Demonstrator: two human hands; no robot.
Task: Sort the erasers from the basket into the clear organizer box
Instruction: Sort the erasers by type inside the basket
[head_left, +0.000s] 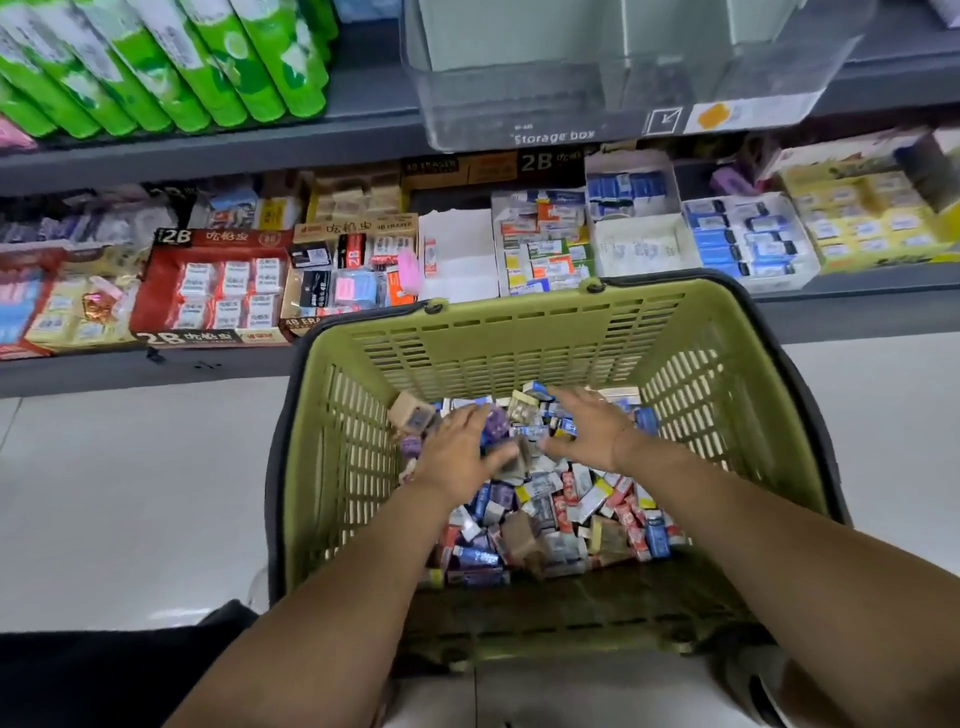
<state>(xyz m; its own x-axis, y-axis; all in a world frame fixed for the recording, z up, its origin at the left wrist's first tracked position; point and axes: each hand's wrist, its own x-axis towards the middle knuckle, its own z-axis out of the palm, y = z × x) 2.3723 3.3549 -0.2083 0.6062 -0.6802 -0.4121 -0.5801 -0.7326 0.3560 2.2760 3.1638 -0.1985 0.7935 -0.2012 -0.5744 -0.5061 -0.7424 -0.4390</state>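
A green plastic basket (519, 332) stands on the floor below me, its bottom covered with a heap of small boxed erasers (556, 514) in blue, red, purple and tan wrappers. Both my hands are down inside it at the far end of the heap. My left hand (457, 452) lies flat on the erasers with fingers spread. My right hand (587, 431) is spread palm down beside it, touching the pile. Neither hand grips anything that I can see. The clear organizer box (519, 109), labelled "Storage box", sits on the shelf above and looks empty.
A grey shelf (208, 150) carries green packets (171, 57) at the upper left. The lower shelf holds several display cartons of erasers (218, 286). Pale floor tiles (130, 493) surround the basket. A dark cloth (104, 670) lies at the bottom left.
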